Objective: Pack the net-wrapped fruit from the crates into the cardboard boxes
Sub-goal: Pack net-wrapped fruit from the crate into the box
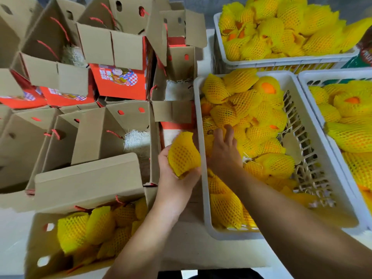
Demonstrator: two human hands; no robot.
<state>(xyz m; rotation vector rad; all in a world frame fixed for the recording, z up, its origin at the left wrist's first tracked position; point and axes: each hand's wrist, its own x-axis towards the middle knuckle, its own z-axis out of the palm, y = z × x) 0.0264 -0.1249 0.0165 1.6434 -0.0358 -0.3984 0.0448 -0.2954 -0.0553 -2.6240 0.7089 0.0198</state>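
Seen from above, a white table [12, 234] is crowded nearly edge to edge: open cardboard boxes fill the left half of the frame and three white plastic crates fill the right, with bare tabletop showing only along the lower left and bottom edges. The nearest crate [203, 178] runs from the centre toward the lower right, its long rim just beside the boxes, so the hands work in a tight strip between them. The left hand [173, 176], at the centre of the frame, grips a net-wrapped fruit [183, 153] from below, fingers curled around it, just outside the crate's left rim. The right hand [223, 150] reaches into that crate with fingers curled down among the fruit; whether it grips one cannot be told. The fruit are wrapped in bright yellow foam mesh sleeves, with orange skin showing through open ends on a few. More lie heaped in the far crate [219, 43] at upper right and in a third crate [314, 101] at the right edge. A partly filled box [34, 248] at lower left holds several wrapped fruit. An empty box [90, 141] left of centre shows pale shredded padding and a red cord handle. A red printed box [120, 81] in the upper middle carries a cartoon figure and writing too blurred to read.
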